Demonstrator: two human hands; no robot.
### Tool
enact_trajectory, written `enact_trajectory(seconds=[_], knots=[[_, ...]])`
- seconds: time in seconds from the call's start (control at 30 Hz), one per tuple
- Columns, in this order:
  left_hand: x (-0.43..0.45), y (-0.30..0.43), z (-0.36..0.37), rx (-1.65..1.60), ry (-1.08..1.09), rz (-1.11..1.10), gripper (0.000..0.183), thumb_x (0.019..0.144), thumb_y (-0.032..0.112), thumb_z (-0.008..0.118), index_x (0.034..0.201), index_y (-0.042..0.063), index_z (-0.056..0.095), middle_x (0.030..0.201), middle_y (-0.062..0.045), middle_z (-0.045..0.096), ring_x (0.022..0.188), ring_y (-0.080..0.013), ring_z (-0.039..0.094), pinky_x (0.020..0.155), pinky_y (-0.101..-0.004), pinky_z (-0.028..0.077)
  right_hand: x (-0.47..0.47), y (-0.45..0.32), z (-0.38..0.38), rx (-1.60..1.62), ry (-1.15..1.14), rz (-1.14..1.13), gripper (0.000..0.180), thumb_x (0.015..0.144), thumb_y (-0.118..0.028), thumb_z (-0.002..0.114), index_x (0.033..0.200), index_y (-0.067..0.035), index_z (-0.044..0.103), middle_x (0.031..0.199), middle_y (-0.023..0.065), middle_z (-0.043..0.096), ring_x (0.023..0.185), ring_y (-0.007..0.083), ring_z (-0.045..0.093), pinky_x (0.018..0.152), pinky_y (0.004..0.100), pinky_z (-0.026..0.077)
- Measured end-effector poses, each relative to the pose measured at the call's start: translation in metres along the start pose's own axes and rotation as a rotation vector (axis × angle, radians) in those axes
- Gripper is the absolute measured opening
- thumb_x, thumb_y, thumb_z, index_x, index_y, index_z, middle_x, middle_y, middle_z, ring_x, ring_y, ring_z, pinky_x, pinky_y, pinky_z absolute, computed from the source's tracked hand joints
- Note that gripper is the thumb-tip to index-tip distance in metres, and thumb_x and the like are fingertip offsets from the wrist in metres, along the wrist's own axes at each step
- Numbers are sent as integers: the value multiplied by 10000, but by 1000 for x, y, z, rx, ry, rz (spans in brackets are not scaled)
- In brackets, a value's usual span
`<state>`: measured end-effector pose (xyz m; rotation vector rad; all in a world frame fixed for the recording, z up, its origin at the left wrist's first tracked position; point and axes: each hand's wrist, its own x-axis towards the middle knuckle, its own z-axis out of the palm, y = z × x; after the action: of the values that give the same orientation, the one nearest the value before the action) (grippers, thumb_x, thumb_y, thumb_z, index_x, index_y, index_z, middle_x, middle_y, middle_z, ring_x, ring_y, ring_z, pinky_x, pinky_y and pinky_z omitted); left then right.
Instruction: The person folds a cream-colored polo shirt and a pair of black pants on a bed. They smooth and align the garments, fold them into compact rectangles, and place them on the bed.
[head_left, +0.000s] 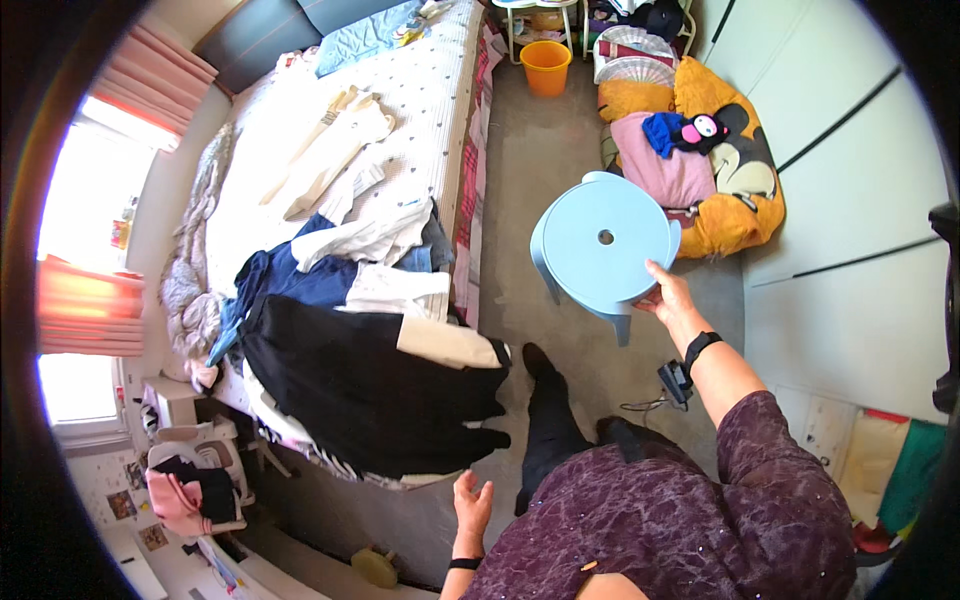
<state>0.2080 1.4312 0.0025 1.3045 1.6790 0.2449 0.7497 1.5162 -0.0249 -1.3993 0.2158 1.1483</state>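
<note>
A light blue plastic stool (592, 240) with a round seat and a small centre hole is in my right hand (666, 296), which grips the seat's near right edge. The stool is held over the grey floor and is tilted a little, with some of its short legs showing. My left hand (472, 506) is low in the view, fingers apart, with nothing in it. Nearest to that hand is a black garment (367, 382) draped over the foot of the bed.
Clothes, including a navy garment (300, 270), lie on the bed (420, 97). An orange bin (546, 69) stands at the far end of the aisle. A yellow-orange cushion (757, 202) leans by the wardrobe (832, 172). Behind my right arm, a black device with a cable (675, 382) is on the floor.
</note>
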Motion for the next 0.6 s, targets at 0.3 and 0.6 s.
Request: enact_trajectory(seconds=[0.3, 0.6], knots=[[195, 143, -43, -8, 66, 180, 476, 834, 70, 703, 1268, 22, 513, 1224, -149, 544, 1103, -265, 596, 838, -352, 542, 149, -66, 99, 49, 32, 46, 656, 767, -397, 794, 1274, -82, 522, 1182, 124, 603, 1068, 318, 583, 844, 564, 481], [254, 196, -11, 139, 8, -103, 434, 839, 62, 693, 1227, -22, 517, 1172, -158, 546, 1035, -256, 624, 785, -326, 555, 343, -106, 151, -54, -96, 67, 668, 758, -382, 813, 1274, -66, 531, 1193, 119, 594, 1092, 306, 574, 811, 535, 514]])
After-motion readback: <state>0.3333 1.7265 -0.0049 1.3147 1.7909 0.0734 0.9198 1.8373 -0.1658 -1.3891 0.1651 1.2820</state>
